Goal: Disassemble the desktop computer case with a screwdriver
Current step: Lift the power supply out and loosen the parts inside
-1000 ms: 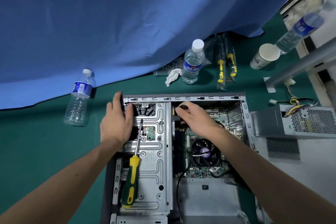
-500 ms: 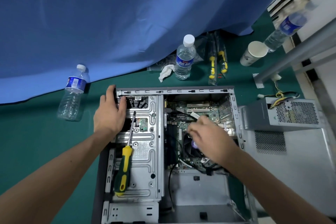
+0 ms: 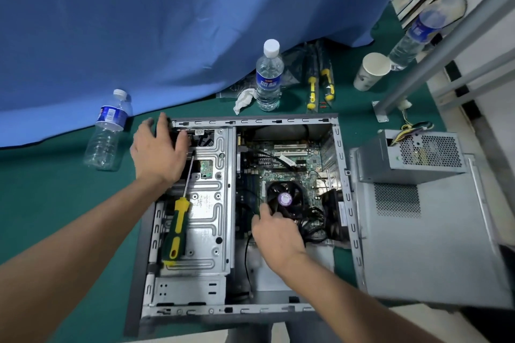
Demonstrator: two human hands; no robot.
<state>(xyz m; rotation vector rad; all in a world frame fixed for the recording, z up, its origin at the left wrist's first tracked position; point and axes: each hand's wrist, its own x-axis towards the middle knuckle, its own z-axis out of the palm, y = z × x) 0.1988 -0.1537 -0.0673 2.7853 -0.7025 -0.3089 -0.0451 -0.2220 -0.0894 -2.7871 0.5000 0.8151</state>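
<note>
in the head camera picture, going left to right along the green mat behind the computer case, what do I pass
Lying water bottle → crumpled tissue → upright water bottle → packaged screwdrivers → paper cup → tilted water bottle.

Two bare forearms, no sleeves visible. Left hand (image 3: 158, 152) and right hand (image 3: 274, 232) ungloved; no rings, watch or wristbands seen.

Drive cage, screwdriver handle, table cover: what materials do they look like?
Drive cage: bare sheet metal, likely steel; dull silver glare, stamped ribs, punched holes.
Screwdriver handle: moulded plastic, perhaps with rubbery grip zones; opaque green and yellow, soft sheen. Its shaft looks like bright metal.
Table cover: matte dark green, no reflections; could be felt, cloth or a mat, weave not resolvable.
</note>
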